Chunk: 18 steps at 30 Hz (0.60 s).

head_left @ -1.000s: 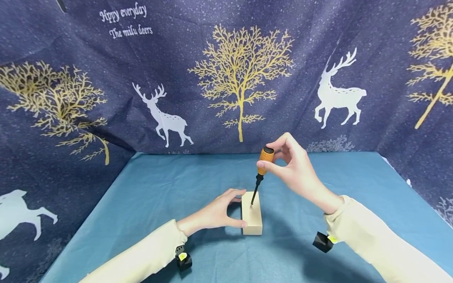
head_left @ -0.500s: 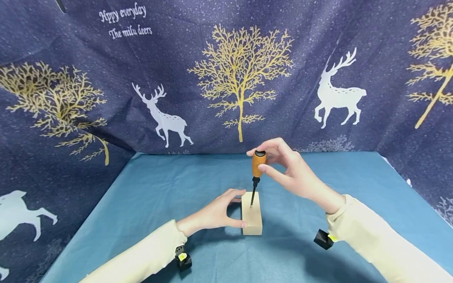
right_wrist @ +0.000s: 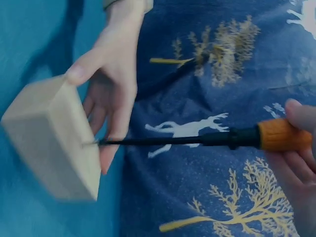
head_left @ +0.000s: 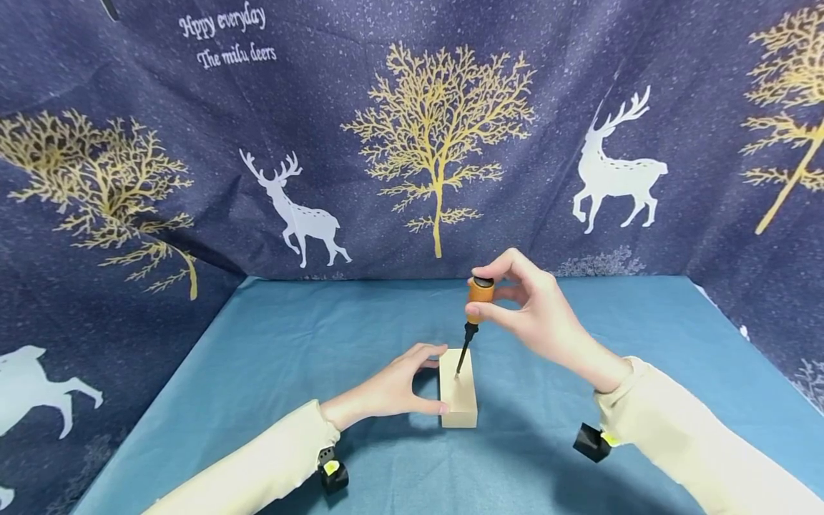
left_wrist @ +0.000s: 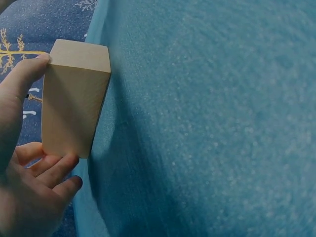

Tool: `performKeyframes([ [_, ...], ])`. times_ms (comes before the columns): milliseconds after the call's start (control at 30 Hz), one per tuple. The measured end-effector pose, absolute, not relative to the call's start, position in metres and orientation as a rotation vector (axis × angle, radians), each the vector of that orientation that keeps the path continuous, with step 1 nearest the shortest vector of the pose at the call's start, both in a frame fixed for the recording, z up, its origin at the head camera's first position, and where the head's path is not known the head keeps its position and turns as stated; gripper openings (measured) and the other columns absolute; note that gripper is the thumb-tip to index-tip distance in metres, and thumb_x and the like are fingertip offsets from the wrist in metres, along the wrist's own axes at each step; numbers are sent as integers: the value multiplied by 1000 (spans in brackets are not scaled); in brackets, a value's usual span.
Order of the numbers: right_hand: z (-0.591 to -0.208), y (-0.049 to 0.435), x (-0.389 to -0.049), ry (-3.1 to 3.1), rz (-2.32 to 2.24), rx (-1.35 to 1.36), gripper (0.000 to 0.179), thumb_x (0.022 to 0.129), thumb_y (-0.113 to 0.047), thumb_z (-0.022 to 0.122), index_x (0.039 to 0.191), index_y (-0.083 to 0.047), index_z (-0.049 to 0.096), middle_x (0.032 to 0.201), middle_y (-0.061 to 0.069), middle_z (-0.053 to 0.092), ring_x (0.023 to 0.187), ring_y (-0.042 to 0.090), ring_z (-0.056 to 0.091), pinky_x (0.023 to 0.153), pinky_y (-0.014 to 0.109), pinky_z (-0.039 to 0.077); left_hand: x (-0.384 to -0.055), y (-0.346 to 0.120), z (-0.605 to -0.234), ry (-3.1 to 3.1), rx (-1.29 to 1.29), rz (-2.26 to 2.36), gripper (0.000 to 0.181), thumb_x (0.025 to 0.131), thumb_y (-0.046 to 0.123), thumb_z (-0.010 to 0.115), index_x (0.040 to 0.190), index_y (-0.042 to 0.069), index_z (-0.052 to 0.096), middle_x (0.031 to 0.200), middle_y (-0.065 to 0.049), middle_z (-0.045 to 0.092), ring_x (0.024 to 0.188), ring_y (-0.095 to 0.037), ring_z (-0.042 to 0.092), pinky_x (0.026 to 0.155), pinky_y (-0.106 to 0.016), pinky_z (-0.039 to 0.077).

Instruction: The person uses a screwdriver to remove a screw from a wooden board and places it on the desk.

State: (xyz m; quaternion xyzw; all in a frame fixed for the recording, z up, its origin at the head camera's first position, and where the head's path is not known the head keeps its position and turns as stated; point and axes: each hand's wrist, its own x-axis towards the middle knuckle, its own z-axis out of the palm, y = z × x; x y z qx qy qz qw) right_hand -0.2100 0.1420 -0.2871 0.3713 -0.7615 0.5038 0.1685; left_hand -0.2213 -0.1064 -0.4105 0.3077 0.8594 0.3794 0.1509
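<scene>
Pale wood block [head_left: 458, 395] lies on blue cloth [head_left: 290, 343], long axis running away from the person; left hand [head_left: 394, 386] at the block's left side, thumb on the near-left corner, fingertips at the far end, so a wide grip, spread over the block's length and holding it; right hand [head_left: 543, 307] above and right of the block, thumb and fingers pinching a screwdriver [head_left: 471, 330] by its orange handle, gap just the handle's width; screwdriver leans, handle up and slightly right of the block, tip down at the block's top face; small metallic bit at the tip, maybe a screw, too blurred to confirm.

Readable text: "Hppy everyday" [head_left: 222, 23], spelled so, over "The milu deers" [head_left: 237, 56], both white, on the dark backdrop [head_left: 553, 43], high and left behind the block; gold tree [head_left: 438, 179] straight behind the block, white deer [head_left: 307, 220] behind-left, second deer [head_left: 618, 175] behind-right; black boxes [head_left: 591, 442] at both cuffs, one each side of the block, yellow patch on each.
</scene>
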Motion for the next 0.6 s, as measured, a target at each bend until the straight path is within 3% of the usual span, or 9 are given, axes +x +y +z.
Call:
performKeyframes([
  [100, -281, 147, -212, -2189, 1631, 1270, 37, 87, 6, 69, 121, -3, 57, 120, 10, 66, 111, 13, 68, 89, 31, 60, -222, -106, -411, 2465, 897, 1095, 90, 83, 41, 79, 154, 13, 32, 152, -4, 39, 136, -20, 52, 116, -42, 40],
  [200, -280, 149, -215, -2197, 1674, 1424, 42, 94, 6, 60, 133, -2, 47, 127, 6, 65, 117, 20, 66, 92, 31, 58, -223, -106, -411, 2459, 893, 1095, 90, 83, 41, 79, 155, 14, 31, 152, -3, 39, 136, -20, 51, 116, -41, 40],
  [333, -286, 144, -218, -2181, 1407, 1421, 45, 96, 5, 56, 134, -1, 34, 130, 4, 64, 113, 13, 66, 93, 26, 55, -223, -107, -411, 2460, 872, 1092, 90, 83, 43, 79, 155, 17, 31, 152, 0, 38, 136, -18, 51, 116, -41, 40],
  [500, -296, 135, -217, -2128, 1174, 1138, 46, 87, 4, 71, 124, -3, 44, 121, 7, 64, 96, 8, 63, 76, 20, 55, -222, -107, -410, 2477, 869, 1078, 91, 82, 46, 78, 155, 18, 31, 153, 2, 38, 136, -15, 50, 116, -42, 40],
  [600, -300, 132, -215, -2072, 1154, 1019, 52, 77, 4, 81, 119, 0, 51, 114, 9, 61, 93, 11, 61, 73, 16, 56, -220, -107, -409, 2477, 873, 1078, 91, 83, 45, 79, 155, 17, 31, 153, 1, 38, 136, -16, 50, 116, -43, 40],
])
